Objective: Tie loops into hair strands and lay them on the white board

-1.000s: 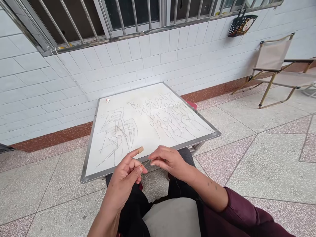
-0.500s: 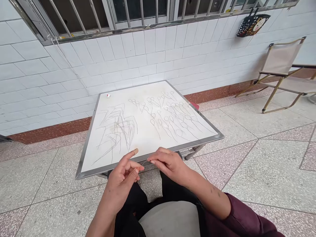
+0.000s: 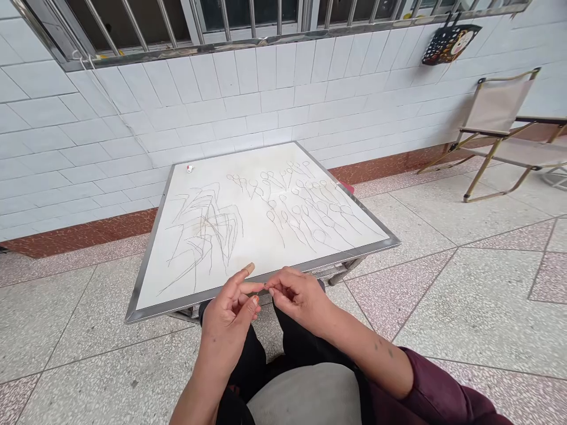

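Observation:
Close together over the table's near edge, both my hands work at a short thin wire (image 3: 258,293), mostly hidden by the fingers. My left hand (image 3: 230,310), with a tan bandage on its index fingertip, is closed on the wire near the thumb. Thumb and index of my right hand (image 3: 299,295) pinch its other end, touching a left fingertip. Ahead, the white tabletop (image 3: 252,248) bears a tangle of bent thin wires (image 3: 208,224) on the left. Several wires with looped ends (image 3: 305,209) lie spread out on the right.
A small white and red object (image 3: 190,169) sits at the table's far left corner. Behind is a tiled wall (image 3: 199,127) with a barred window. A folding chair (image 3: 498,109) stands at right, below a hanging dark basket bag (image 3: 452,44).
My hands have drawn closer together, and the curved wire seen between them now shows less. The left hand moved slightly right; its thumb and index are farther apart. The view shifted slightly.

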{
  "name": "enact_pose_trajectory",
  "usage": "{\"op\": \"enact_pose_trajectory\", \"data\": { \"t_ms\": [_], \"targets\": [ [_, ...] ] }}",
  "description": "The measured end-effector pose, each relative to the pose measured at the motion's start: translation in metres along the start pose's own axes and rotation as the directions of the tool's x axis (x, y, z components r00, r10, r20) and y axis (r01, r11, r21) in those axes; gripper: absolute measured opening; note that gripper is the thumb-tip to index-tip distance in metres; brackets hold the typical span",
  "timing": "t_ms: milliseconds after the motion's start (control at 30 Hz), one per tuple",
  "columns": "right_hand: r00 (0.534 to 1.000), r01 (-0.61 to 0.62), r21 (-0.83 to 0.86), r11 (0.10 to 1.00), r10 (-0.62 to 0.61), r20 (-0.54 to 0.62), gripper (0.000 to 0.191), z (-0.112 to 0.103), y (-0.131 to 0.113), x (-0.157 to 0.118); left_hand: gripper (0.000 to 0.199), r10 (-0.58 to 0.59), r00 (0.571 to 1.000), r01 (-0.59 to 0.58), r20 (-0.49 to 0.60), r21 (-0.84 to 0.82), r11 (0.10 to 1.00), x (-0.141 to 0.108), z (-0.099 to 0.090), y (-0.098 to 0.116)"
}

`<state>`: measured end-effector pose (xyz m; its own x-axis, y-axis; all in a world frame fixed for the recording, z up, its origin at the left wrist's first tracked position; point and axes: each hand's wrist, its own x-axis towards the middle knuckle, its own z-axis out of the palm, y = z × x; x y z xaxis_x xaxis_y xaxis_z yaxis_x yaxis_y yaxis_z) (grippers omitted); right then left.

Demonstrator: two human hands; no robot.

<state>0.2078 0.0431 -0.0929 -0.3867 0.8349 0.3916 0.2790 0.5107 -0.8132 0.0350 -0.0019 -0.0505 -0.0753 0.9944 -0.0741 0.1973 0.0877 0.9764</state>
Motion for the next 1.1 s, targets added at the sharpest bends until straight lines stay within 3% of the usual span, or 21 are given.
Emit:
{"op": "enact_pose_trajectory", "data": {
  "t_ms": [467, 833, 1100],
  "targets": [
    [0.977, -0.141, 0.019, 0.99, 0.142, -0.156, 0.011, 0.015, -0.002, -0.002, 0.044, 0.071, 0.997, -0.068, -0.026, 0.128, 0.989, 0.001, 0.008, -0.015],
    [0.997, -0.076, 0.095, 0.993, 0.078, -0.02, 0.011, 0.011, -0.008, -0.005, 0.042, 0.046, 0.989, -0.05, -0.142, -0.023, 0.999, -0.004, 0.01, -0.001],
    [0.973, -0.228, 0.323, 0.919, 0.222, 0.055, 0.011, 0.006, -0.005, -0.008, 0.046, -0.016, 0.997, 0.012, -0.072, -0.057, 0.998, -0.001, 0.008, 0.006]
  ]
}}
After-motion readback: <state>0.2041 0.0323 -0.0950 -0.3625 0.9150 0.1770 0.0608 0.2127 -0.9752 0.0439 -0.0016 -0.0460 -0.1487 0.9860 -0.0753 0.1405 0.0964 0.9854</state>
